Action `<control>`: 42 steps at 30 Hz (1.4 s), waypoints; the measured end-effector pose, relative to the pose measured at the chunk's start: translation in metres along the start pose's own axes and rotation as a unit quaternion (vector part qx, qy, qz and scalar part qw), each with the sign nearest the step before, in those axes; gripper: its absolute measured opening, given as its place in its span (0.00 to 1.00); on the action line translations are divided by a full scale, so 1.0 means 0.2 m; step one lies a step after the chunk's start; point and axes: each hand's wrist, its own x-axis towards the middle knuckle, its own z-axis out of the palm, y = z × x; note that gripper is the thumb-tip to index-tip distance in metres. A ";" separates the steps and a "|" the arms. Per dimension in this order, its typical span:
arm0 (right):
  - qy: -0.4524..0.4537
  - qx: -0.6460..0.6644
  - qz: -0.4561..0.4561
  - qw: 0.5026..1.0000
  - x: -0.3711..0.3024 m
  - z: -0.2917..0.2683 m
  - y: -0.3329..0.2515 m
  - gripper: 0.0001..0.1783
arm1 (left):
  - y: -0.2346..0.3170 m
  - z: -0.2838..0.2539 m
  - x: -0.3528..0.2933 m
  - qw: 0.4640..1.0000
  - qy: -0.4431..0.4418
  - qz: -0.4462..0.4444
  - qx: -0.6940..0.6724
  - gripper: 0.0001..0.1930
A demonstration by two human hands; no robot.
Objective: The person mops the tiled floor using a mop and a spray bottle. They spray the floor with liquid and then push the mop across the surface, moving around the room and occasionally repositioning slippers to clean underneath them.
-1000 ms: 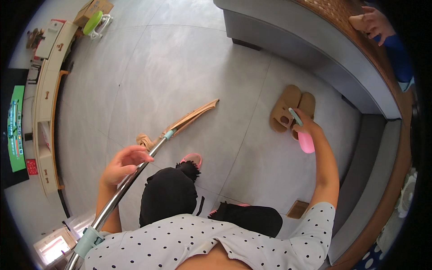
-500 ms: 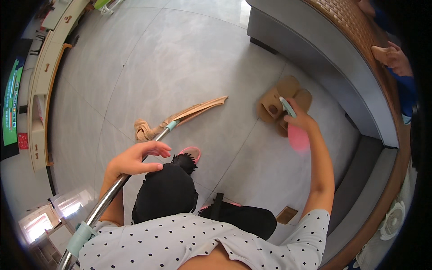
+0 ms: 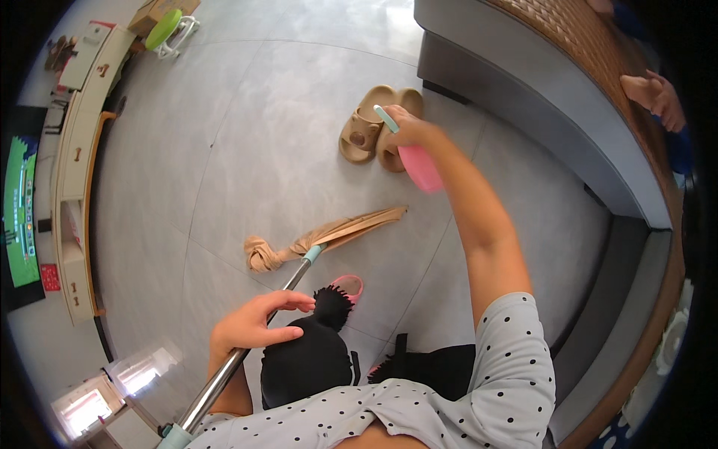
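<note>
Mop in one hand, spray bottle in the other

Polka-dot fabric and dark trousers fill the bottom of the view, where the person stands over a grey tiled floor [image 3: 247, 135]. Closest in, the left hand [image 3: 250, 329] rests on the metal mop handle [image 3: 247, 348]; the fingers lie loosely curled over the shaft, the forefinger stretched out along it, more a steadying hold than a tight fist. The handle runs up and away to a teal collar, where the tan mop head [image 3: 321, 238] lies flat on the tiles, its strips bunched into a knot at the left end and trailing out to the right. A pink slipper toe [image 3: 349, 286] shows just beside the shaft.

Farther out, the right arm is stretched forward, and the right hand [image 3: 407, 131] is closed around a pink spray bottle [image 3: 419, 166] with a teal nozzle, held above the floor with the nozzle pointing up and left. Just beyond it sits a pair of tan slippers [image 3: 372, 129], side by side near the grey sofa base [image 3: 523, 97].

As I judge it, the floor job is under way but early: no wet streaks or swept patch can be made out, and the mop head lies still bunched, so most of the wiping looks left to do.

At the far left stand a long low cabinet [image 3: 75, 172] and a lit screen [image 3: 21, 209].
</note>
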 end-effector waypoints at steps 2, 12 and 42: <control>0.116 -0.022 -0.044 0.992 -0.02 0.09 0.15 0.37 | -0.01 -0.01 0.02 1.000 -0.002 -0.008 -0.015 0.22; 0.354 -0.044 0.068 0.932 -1.05 0.11 0.48 0.23 | -0.02 0.03 0.16 0.997 -0.033 -0.036 0.061 0.18; 0.492 0.142 0.349 0.785 -2.53 1.09 0.59 0.16 | -0.34 0.11 0.42 0.980 -0.040 -0.151 0.127 0.14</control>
